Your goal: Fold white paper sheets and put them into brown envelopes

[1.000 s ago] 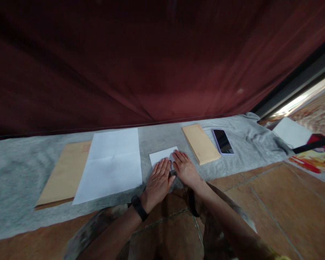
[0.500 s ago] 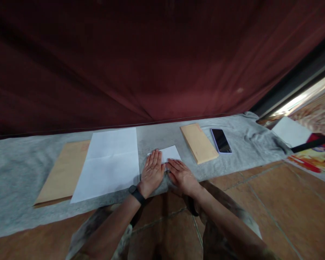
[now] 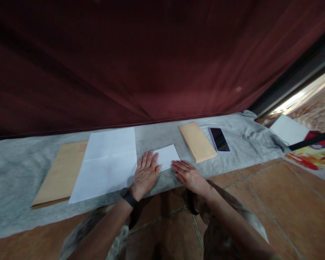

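Observation:
A small folded white paper point(image 3: 166, 156) lies flat on the grey cloth point(image 3: 158, 135) in front of me. My left hand point(image 3: 145, 172) rests flat with fingers stretched out, its fingertips over the paper's left edge. At the paper's right corner lies my right hand point(image 3: 189, 175), palm down, fingers extended and held close together. Neither hand grips anything. Left of my left hand is a large white sheet point(image 3: 108, 162) with a faint crease across it, partly covering a brown envelope point(image 3: 58, 171).
To the right lie a stack of smaller brown envelopes point(image 3: 197, 142) and a phone point(image 3: 219, 139) in a purple case. A dark red curtain point(image 3: 151, 65) hangs behind the cloth. Below the front edge is a tiled floor point(image 3: 260, 202). A dark bar point(image 3: 314, 142) stands at right.
My hands have slid apart across the folded paper, the left one leftward and the right one rightward. More of the paper shows between them.

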Demonstrator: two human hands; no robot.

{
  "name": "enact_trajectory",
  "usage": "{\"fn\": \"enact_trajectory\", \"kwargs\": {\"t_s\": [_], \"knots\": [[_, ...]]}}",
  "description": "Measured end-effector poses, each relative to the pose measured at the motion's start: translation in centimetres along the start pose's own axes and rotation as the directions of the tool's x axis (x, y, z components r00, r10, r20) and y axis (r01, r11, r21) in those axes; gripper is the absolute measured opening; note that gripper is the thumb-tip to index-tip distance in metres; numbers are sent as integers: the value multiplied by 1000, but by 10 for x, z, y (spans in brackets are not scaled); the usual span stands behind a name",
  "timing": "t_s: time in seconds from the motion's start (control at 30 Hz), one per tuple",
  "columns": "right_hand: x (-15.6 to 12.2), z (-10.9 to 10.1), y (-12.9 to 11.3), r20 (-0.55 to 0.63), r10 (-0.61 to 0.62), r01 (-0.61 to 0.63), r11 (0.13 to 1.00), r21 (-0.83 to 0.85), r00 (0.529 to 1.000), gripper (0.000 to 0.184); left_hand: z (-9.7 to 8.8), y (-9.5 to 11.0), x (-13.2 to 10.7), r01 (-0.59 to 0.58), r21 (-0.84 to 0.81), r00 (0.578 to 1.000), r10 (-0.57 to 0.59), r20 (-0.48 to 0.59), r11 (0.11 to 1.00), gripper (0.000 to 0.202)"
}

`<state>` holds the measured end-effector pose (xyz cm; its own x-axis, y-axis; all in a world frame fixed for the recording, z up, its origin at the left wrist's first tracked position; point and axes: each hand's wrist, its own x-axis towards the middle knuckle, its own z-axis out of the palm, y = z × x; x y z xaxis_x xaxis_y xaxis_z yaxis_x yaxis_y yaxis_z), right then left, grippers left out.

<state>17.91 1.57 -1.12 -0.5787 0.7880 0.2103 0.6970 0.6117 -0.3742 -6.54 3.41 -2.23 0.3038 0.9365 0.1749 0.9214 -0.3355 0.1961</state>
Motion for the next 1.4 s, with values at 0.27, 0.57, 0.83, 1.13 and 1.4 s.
{"fn": "enact_trajectory", "kwargs": {"t_s": [0.27,0.57,0.83,1.13,1.4], "knots": [[-6,-7,9,-47,54,-55,998,-16,997,41,-9,-18,-16,25,41,999,-26,43,999,53],[-6,-6,12,-41,74,-75,997,-4,996,42,-16,11,-22,-292,-36,956,293,28,956,50],[3,-2,2,-32,58,-60,997,-46,998,40,-4,33,-21,-274,-59,960,277,42,960,54],[3,-3,8,-52,82,-85,995,-46,995,39,-10,25,-25,-309,3,949,308,72,951,56],[-1,6,22,-88,124,-125,992,-10,988,43,-11,12,-37,-241,58,971,240,10,969,58]]}}
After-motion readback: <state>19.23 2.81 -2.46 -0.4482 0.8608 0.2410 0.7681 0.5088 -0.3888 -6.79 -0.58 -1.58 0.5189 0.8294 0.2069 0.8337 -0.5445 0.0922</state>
